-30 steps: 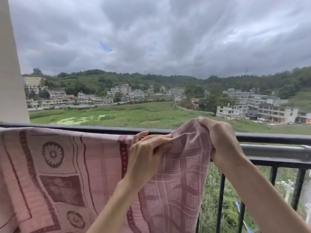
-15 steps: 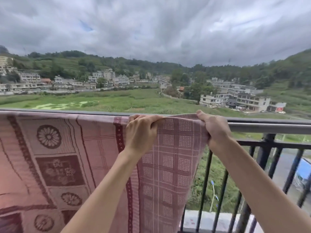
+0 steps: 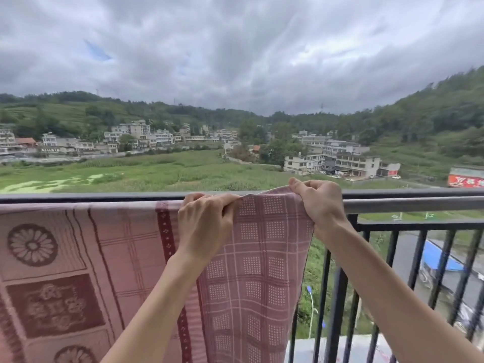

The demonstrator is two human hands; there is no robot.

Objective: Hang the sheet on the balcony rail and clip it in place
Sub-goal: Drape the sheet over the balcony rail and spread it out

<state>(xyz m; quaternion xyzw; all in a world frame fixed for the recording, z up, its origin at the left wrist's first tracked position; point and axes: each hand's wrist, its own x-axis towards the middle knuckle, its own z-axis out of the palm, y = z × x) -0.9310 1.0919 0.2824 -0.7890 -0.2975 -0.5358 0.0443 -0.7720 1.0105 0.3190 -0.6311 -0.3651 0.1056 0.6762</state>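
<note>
Sheet: the pink woven cotton sheet with dark-red floral squares and a checked border (image 3: 110,258) lies over the balcony rail from 9 o'clock to just right of centre, hanging down the near side; I cannot see how much falls on the far side.

Rail: the grey metal balcony rail with black upright bars (image 3: 408,204) runs level across my view; from the sheet's end towards 3 o'clock it is bare.

Left hand: my left hand (image 3: 204,226) sits at the rail top near the dark-red band, fingers (image 3: 209,199) clenched on a fold of the cloth, I judge to pin the draped part so it does not slide.

Right hand: my right hand (image 3: 318,203) is at the sheet's end corner, towards 2 o'clock from the left; its fingers pinch the corner and hold it raised a little above the rail.

Why held so: the checked end between the hands is slack and curls inward below, so I read the grip as pulling the top edge taut along the rail.

Stage: hanging looks nearly done; clipping is not yet begun, and I see no clips anywhere.

Next need: lay the corner flat over the rail, then free one hand for a clip.

Risk: open drop beyond the bars; a loose corner could slip off.
</note>
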